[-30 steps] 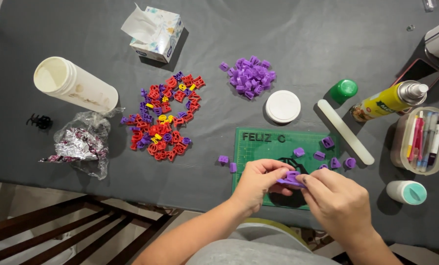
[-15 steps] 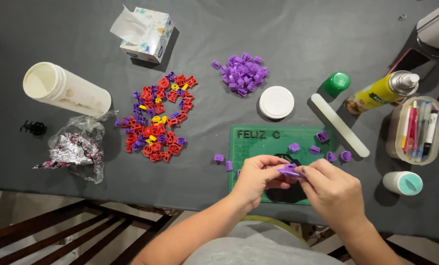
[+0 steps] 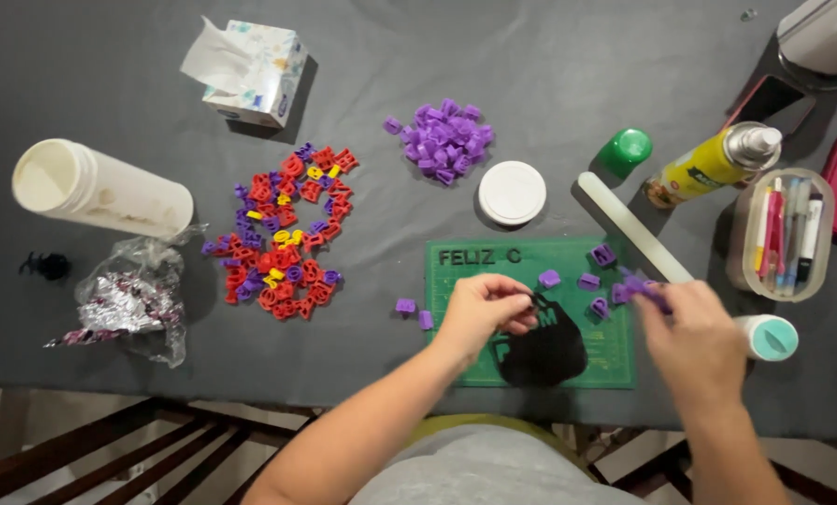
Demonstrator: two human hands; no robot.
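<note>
My left hand point(image 3: 482, 313) rests over the green cutting mat point(image 3: 465, 290), fingertips pinched at the top edge of a flat black piece point(image 3: 544, 355) lying on the mat. My right hand point(image 3: 694, 332) is out at the mat's right edge, holding a small purple cutter point(image 3: 644, 288) between its fingertips. Several loose purple cutters point(image 3: 589, 281) lie on the mat's upper right, and two more point(image 3: 406, 306) sit just left of the mat.
A heap of purple cutters point(image 3: 443, 140), a white lid point(image 3: 512, 193), a spread of red, purple and yellow cutters point(image 3: 283, 234), a white tube container point(image 3: 100, 190), tissue box point(image 3: 255, 73), crumpled bag point(image 3: 128, 304), white rolling pin point(image 3: 633, 227), green cap point(image 3: 626, 150), yellow spray can point(image 3: 708, 165), pen tub point(image 3: 781, 234).
My hands were together at the mat's middle holding a purple cutter. My right hand has moved right with the purple cutter; my left hand stays over the black piece.
</note>
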